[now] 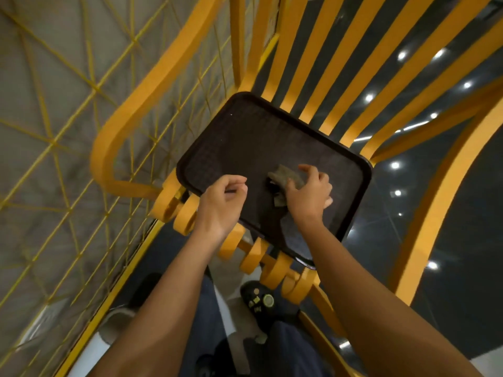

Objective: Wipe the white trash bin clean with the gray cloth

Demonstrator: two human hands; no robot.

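Note:
A crumpled gray cloth [285, 178] lies on a dark brown tray [245, 142], and my right hand [310, 194] presses down on it with fingers closed over its near side. My left hand [223, 202] curls over the tray's near left rim and holds it. The tray rests tilted on the yellow slats of a bench [313, 85]. A white rounded object [109, 333] shows at the lower left beside my arm; I cannot tell whether it is the white trash bin.
A yellow wire-mesh panel [68, 148] with a thick yellow frame [152, 85] stands to the left. The bench's curled slat ends [185, 216] run under the tray. Below are a glossy dark floor [449, 240] with light reflections and my dark shoe [258, 297].

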